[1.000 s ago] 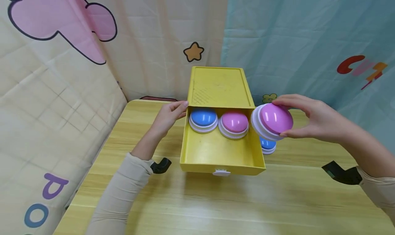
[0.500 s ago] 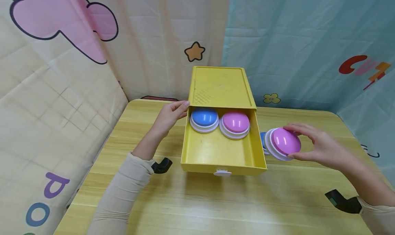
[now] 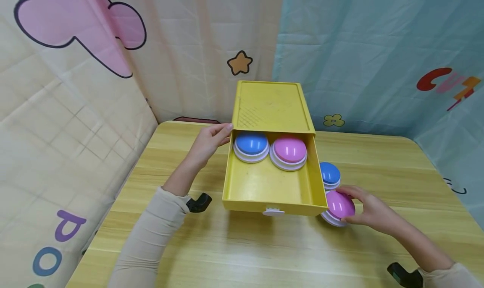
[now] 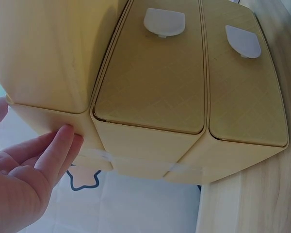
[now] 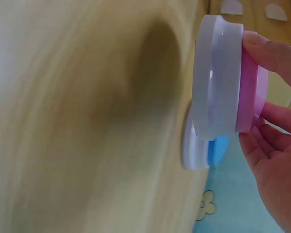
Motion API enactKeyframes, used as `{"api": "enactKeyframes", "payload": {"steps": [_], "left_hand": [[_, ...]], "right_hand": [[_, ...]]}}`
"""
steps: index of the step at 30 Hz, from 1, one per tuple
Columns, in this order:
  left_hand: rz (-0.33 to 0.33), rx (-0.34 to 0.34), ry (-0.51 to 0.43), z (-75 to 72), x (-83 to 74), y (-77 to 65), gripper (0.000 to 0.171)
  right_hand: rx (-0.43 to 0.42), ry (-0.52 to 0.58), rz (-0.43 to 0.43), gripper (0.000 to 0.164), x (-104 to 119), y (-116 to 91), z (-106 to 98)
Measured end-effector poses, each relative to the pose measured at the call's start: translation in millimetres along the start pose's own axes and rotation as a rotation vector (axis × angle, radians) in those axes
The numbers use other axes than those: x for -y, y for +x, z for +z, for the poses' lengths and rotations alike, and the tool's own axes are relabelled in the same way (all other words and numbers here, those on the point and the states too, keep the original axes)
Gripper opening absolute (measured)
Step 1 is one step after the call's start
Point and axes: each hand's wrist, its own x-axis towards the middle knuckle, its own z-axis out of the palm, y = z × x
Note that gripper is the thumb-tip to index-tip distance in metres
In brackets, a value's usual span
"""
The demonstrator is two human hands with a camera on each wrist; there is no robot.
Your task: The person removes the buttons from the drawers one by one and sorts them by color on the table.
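In the head view, my right hand (image 3: 372,212) pinches a pink push-button buzzer (image 3: 340,205) by its dome, thumb on one side and fingers on the other. Its white base (image 5: 217,77) hangs just over the table, tilted, in the right wrist view. A blue buzzer (image 3: 330,174) stands behind it, beside the yellow drawer cabinet (image 3: 273,105). The cabinet's top drawer (image 3: 264,189) is pulled out and holds one blue buzzer (image 3: 251,143) and one pink buzzer (image 3: 290,149) at its back. My left hand (image 3: 208,142) rests its extended fingertips against the cabinet's left side.
Two lower drawers (image 4: 150,77) with white handles are closed in the left wrist view. The wooden table (image 3: 242,254) runs to a printed curtain (image 3: 181,61) at the back and sides. The open drawer juts forward between both hands.
My right hand has carried the pink buzzer down and toward me, from above the drawer's right side to close over the table in front of the blue buzzer. My left hand has stayed put.
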Motion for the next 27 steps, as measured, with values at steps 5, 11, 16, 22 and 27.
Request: {"api": "enactKeyframes", "payload": {"steps": [5, 11, 16, 22, 27], "left_hand": [[-0.005, 0.000, 0.003, 0.0, 0.1, 0.3, 0.044], [-0.004, 0.001, -0.001, -0.1, -0.5, 0.5, 0.044], [-0.001, 0.005, -0.002, -0.5, 0.1, 0.6, 0.043], [-0.001, 0.011, 0.002, -0.8, 0.5, 1.2, 0.043], [0.001, 0.016, -0.001, -0.9, -0.1, 1.1, 0.043]], "right_hand": [[0.006, 0.011, 0.012, 0.066, -11, -3, 15], [0.018, 0.024, 0.051, 0.068, -18, -6, 25], [0.031, 0.037, 0.069, 0.069, -18, -7, 26], [0.061, 0.077, 0.058, 0.074, -11, -4, 15], [0.014, 0.127, 0.026, 0.072, 8, 7, -11]]}}
